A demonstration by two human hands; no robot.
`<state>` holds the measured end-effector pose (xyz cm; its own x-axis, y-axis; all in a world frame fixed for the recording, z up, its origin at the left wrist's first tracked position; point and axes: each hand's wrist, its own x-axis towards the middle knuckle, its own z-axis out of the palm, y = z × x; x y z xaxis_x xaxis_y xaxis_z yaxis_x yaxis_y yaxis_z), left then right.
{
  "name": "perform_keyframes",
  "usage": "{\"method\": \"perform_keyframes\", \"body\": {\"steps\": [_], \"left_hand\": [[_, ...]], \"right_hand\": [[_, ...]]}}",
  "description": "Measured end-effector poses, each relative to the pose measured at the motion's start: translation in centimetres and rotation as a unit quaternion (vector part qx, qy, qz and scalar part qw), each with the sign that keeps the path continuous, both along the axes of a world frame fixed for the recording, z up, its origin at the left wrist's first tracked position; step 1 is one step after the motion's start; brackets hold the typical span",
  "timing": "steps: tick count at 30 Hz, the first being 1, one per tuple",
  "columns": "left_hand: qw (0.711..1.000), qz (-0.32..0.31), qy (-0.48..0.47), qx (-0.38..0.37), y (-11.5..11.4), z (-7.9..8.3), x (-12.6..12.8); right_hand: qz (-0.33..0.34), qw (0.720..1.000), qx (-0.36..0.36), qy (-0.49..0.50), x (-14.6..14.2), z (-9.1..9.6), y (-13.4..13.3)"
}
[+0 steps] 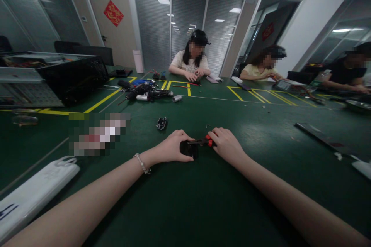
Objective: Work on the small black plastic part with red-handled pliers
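My left hand (173, 147) is closed around a small black part (188, 149), thumb and fingers on its sides, just above the green tabletop. Its exact kind I cannot make out. My right hand (227, 143) grips pliers (209, 141) with red handles and dark jaws. The jaws point left and reach the top of the black part; whether they are clamped on it I cannot tell. Beyond my left hand lies a small black-and-silver piece (161, 123). A few tiny bits lie on the table past the pliers.
A black computer case (72, 79) stands at the left. Tools and cables (147, 90) are piled farther back, with a silver cylinder (176, 98) beside them. A white pouch (37, 193) is at near left, a dark strip (319, 139) at right. Several people sit across the table.
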<state>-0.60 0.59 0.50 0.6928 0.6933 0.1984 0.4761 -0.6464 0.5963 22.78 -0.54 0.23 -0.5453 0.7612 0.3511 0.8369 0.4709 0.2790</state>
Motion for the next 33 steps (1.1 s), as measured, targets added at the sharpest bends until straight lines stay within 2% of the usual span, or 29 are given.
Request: {"method": "perform_keyframes", "body": {"steps": [33], "left_hand": [[1.000, 0.008, 0.012, 0.011, -0.03, -0.12, 0.14]], "right_hand": [[0.002, 1.000, 0.004, 0.000, 0.04, -0.07, 0.02]]}}
